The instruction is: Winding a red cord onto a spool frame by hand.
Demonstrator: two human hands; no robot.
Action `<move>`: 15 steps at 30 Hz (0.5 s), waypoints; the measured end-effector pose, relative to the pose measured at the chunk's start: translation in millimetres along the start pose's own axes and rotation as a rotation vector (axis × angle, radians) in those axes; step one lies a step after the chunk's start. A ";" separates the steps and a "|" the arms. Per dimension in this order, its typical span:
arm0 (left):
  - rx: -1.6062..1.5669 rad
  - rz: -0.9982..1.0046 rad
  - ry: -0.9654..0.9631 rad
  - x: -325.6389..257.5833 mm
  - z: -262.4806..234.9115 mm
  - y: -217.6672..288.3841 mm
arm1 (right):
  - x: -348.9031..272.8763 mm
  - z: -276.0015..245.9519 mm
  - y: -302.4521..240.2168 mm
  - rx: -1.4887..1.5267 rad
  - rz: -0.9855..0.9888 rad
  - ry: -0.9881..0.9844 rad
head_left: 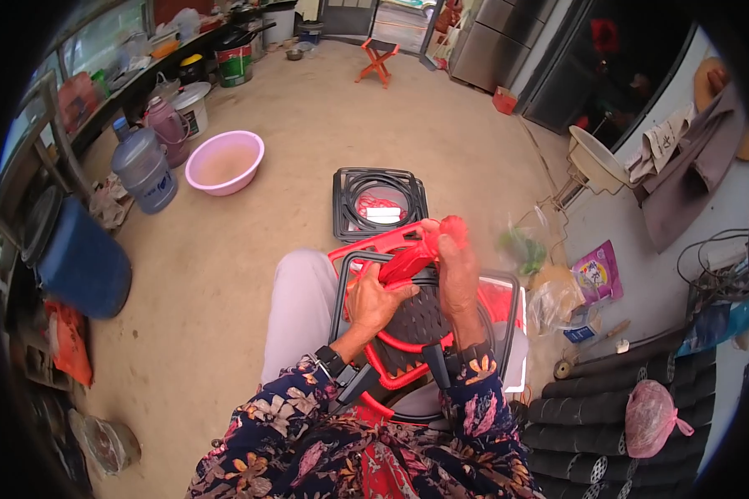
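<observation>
On my lap lies a square black plastic frame with a red ring and a black grille centre [420,320]. My left hand [374,301] grips a red plastic part [412,259] near its lower end. My right hand [456,264] holds the same red part near its upper end, above the frame. A red frame [366,246] lies under the black one. Another black square frame [379,202] with coiled cable and red pieces inside sits on the floor just ahead.
A pink basin [224,162] and a blue water jug [145,170] stand to the left. A blue barrel [83,262] lies further left. Plastic bags [558,295] and stacked black tubes [616,416] lie to the right. An orange folding stool [378,60] stands far ahead.
</observation>
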State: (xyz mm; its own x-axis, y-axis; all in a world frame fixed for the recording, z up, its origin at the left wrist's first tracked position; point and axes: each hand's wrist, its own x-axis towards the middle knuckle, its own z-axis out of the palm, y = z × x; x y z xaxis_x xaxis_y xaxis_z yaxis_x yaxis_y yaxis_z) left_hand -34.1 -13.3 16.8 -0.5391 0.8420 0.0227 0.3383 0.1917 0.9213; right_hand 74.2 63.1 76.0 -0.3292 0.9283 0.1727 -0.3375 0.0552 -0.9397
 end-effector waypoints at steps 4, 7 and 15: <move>0.064 0.025 -0.024 1.1 8.8 0.8 | 9.8 -16.6 -8.7 0.356 -0.010 0.071; 0.031 0.062 -0.028 0.2 11.7 -4.1 | 13.8 -47.3 -38.1 0.571 -0.080 0.120; -0.003 0.053 -0.107 8.0 10.9 -16.8 | -92.5 -104.0 -97.4 0.427 0.220 0.163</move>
State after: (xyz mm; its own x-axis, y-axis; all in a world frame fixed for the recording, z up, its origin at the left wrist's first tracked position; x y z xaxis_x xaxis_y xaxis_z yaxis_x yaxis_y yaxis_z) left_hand -35.7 -4.2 -2.7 -0.4355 0.8997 0.0299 0.3618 0.1446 0.9210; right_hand 229.2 10.1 120.9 -0.3023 0.9483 -0.0963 -0.6174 -0.2717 -0.7383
